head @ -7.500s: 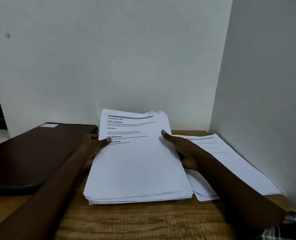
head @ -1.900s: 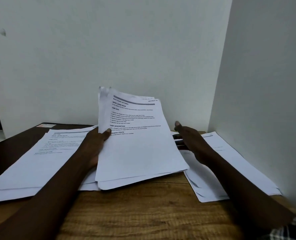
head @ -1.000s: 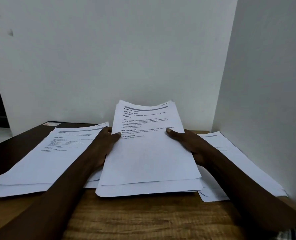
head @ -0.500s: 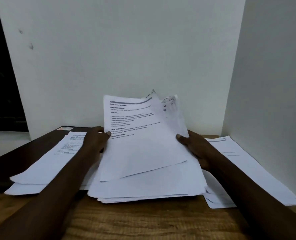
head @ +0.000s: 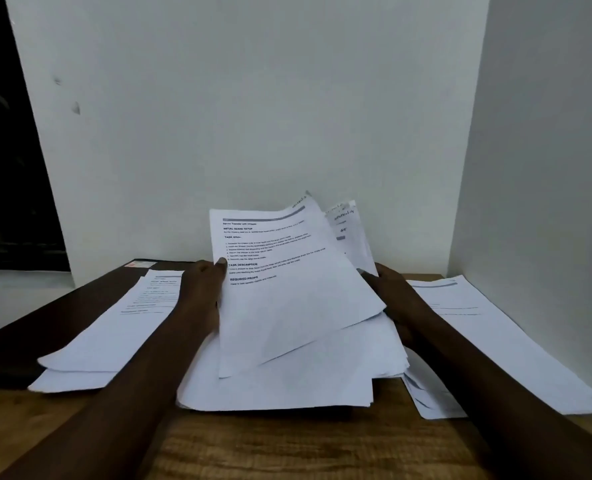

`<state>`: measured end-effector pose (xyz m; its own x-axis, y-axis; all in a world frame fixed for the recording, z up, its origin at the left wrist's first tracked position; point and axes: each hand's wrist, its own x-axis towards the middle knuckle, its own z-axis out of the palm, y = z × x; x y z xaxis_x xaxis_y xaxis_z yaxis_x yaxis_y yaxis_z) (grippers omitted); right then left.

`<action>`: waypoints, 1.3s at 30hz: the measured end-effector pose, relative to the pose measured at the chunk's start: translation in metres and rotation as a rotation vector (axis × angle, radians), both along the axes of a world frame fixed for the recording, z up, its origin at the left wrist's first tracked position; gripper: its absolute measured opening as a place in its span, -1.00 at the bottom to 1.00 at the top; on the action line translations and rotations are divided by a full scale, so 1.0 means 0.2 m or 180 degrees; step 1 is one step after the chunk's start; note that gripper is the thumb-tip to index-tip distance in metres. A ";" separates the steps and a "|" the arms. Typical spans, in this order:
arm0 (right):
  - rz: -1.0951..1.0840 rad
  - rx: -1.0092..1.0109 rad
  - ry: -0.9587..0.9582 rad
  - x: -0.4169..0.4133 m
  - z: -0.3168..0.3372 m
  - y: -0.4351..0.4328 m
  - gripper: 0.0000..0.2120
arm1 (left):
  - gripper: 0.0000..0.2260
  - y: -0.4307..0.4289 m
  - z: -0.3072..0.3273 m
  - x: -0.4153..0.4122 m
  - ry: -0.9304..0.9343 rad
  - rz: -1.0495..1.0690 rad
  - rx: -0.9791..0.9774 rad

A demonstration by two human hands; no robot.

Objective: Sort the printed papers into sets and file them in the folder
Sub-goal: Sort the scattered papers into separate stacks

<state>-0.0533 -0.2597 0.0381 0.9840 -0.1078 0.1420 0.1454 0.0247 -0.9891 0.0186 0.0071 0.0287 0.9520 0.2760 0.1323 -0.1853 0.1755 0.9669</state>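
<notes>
A thick stack of printed papers (head: 287, 382) lies in the middle of the wooden table. My left hand (head: 202, 292) pinches the left edge of the top sheet (head: 287, 299), thumb on its printed face, and holds it raised and tilted. My right hand (head: 391, 292) grips the right edge of the stack, its fingers under the lifted pages. A small set of papers (head: 114, 341) lies on the dark folder (head: 27, 337) at the left. Another set of papers (head: 478, 341) lies at the right by the wall.
The wooden table (head: 287, 445) shows bare wood along its front edge. A white wall (head: 253, 116) closes the back and a white side panel (head: 547, 168) closes the right. A dark opening sits at the far left.
The left set of papers has appeared on the folder since the first frame. In the last second my left hand has lifted the top sheet and swung it leftward off the stack.
</notes>
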 end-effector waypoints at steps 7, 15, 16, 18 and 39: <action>-0.0271 -0.0371 -0.0014 0.06 -0.02 -0.12 -0.75 | -0.73 0.17 0.09 0.08 -0.0183 0.0764 0.0896; -0.0338 -0.0876 0.0174 0.07 0.02 -0.38 -0.77 | -0.72 0.64 0.04 0.01 0.0347 0.1367 0.2897; -0.0330 -0.0919 0.0193 0.07 0.02 -0.38 -0.78 | -0.69 0.67 0.03 0.00 0.0400 0.1379 0.2972; -0.0305 -0.0915 0.0199 0.07 0.02 -0.39 -0.80 | -0.59 0.75 -0.02 0.01 0.0494 0.1278 0.3298; 0.0378 -0.0133 0.0255 0.01 0.04 -0.23 -0.69 | -0.74 -0.27 0.00 -0.13 -0.0021 -0.1849 0.0375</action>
